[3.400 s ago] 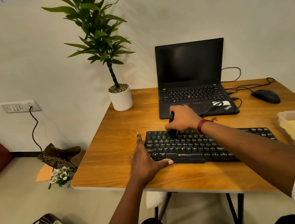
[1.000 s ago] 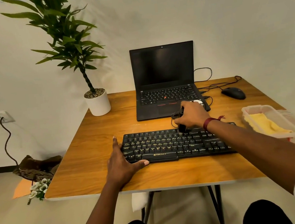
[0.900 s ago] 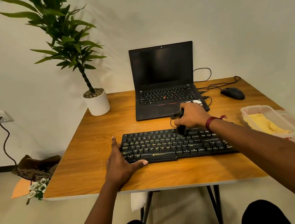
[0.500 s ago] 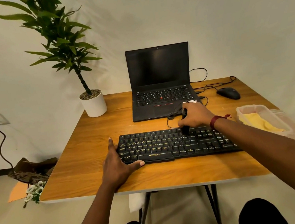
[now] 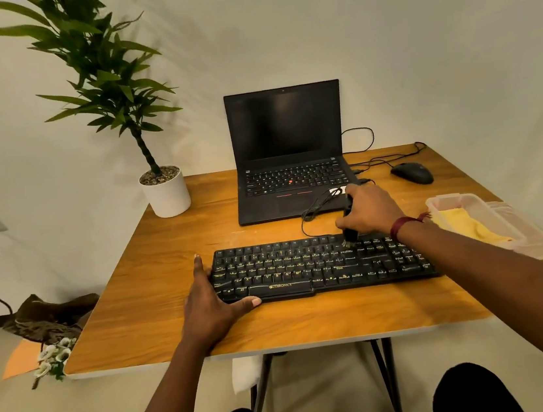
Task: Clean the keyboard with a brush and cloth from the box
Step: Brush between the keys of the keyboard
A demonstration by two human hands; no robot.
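A black keyboard (image 5: 311,266) with yellow legends lies across the wooden table (image 5: 157,288). My right hand (image 5: 368,211) grips a small black brush (image 5: 349,230), held upright, with its bristles touching the top key rows right of the middle. My left hand (image 5: 212,302) lies flat on the table against the keyboard's left end, thumb along the front edge. A clear plastic box (image 5: 469,215) with a yellow cloth (image 5: 467,226) inside stands at the right edge.
An open black laptop (image 5: 288,156) stands behind the keyboard, with cables and a black mouse (image 5: 411,173) to its right. A potted plant (image 5: 165,191) stands at the back left corner. A bag (image 5: 48,319) and flowers lie on the floor to the left.
My right hand has carried the brush rightward along the keyboard's upper rows. My left hand has stayed at the left end. The view has shifted slightly.
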